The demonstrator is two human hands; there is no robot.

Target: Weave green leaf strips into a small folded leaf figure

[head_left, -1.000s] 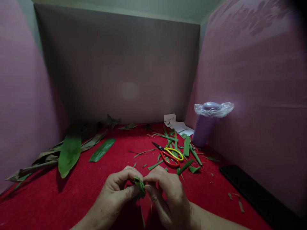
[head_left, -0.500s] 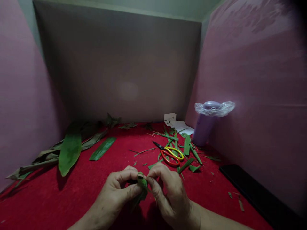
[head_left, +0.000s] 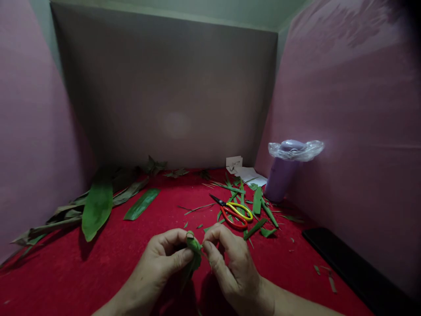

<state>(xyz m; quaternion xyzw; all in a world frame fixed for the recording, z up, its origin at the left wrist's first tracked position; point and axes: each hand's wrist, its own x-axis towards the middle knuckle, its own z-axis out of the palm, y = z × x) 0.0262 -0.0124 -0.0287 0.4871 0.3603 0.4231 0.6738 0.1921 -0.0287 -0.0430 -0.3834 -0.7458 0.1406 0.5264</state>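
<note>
A folded green leaf piece [head_left: 193, 254] hangs low in front of me, its top end rolled into a small loop. My left hand [head_left: 164, 259] pinches it between thumb and fingers. At its right side, my right hand [head_left: 232, 263] is closed, thumb against forefinger, on a thin strip of leaf [head_left: 204, 255] that runs to the folded piece. Just beyond my right hand lie scissors [head_left: 232, 213] with one red and one yellow handle, blades pointing away to the left. Cut leaf strips [head_left: 257, 201] are scattered around them.
Large green and dried leaves [head_left: 97, 206] lie at the left on the red cloth [head_left: 125, 259], with a cut leaf length [head_left: 142, 204] beside them. White papers [head_left: 250, 175] and a purple tumbler [head_left: 281, 177] in plastic stand back right. A black slab [head_left: 345, 263] lies along the right edge.
The folded leaf has shifted slightly left and tilted with my left hand. My right fingers stay closed near its side, and a little more strip shows between the hands.
</note>
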